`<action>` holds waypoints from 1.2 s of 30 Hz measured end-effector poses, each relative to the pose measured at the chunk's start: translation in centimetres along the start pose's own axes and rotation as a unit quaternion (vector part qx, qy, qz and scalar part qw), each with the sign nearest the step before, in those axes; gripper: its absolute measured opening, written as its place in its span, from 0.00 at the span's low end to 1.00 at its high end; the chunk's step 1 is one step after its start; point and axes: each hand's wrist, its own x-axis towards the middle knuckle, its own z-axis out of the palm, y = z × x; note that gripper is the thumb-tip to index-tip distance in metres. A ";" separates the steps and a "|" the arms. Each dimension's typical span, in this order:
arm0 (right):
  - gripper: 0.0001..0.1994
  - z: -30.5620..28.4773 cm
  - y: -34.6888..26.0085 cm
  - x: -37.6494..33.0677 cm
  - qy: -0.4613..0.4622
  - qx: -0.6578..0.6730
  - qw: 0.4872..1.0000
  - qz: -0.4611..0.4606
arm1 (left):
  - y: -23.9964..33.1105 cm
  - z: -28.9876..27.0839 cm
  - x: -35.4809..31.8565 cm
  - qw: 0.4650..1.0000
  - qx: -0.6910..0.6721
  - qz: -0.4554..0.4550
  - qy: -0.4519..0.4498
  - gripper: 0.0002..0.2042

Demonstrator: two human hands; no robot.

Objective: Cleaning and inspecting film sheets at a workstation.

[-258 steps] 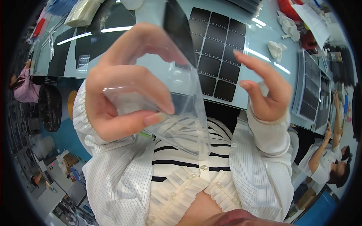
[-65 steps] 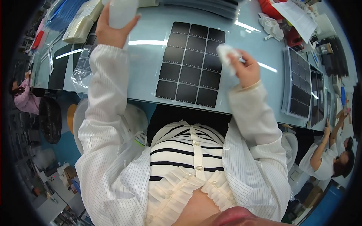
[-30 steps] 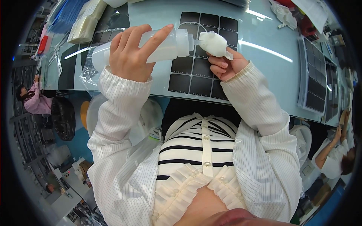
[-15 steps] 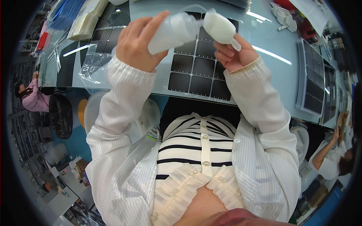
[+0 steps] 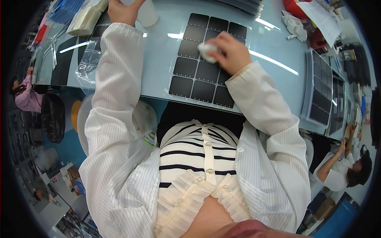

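Observation:
At the top edge, my left hand (image 5: 123, 12) is closed around a translucent white plastic bottle (image 5: 148, 15); its fingertips and the bottle's top are cut off. My right hand (image 5: 232, 53), blurred by motion, grips a wadded white cloth pad (image 5: 207, 52). The pad is over the middle of a sheet of dark rectangular panels (image 5: 184, 67), apparently touching it. Thin pale borders divide the panels, and the sheet lies flat in front of me. My hand and the pad hide some central panels.
The glass-topped table (image 5: 158, 67) reflects light strips. On the right are a stack of similar dark sheets (image 5: 319, 87) and a crumpled white cloth (image 5: 294, 27). Clear plastic film (image 5: 86, 65) and a pale packet bundle (image 5: 85, 20) lie left. Two other people sit at either side.
The bottle has moved left and away from the pad, to the top edge. My right hand has brought the pad down onto the dark panels.

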 end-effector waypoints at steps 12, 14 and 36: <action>0.11 0.2 1.3 0.3 0.026 -0.018 0.999 0.032 | -5.3 0.9 2.4 0.991 -0.130 -0.027 -0.009 0.38; 0.11 -1.3 5.0 1.3 0.097 -0.032 0.992 0.079 | -6.7 0.0 1.0 0.994 -0.100 -0.020 0.045 0.37; 0.13 1.2 2.2 4.4 -0.026 -0.017 0.999 -0.043 | 1.7 -4.0 -15.6 0.910 0.136 0.109 -0.375 0.23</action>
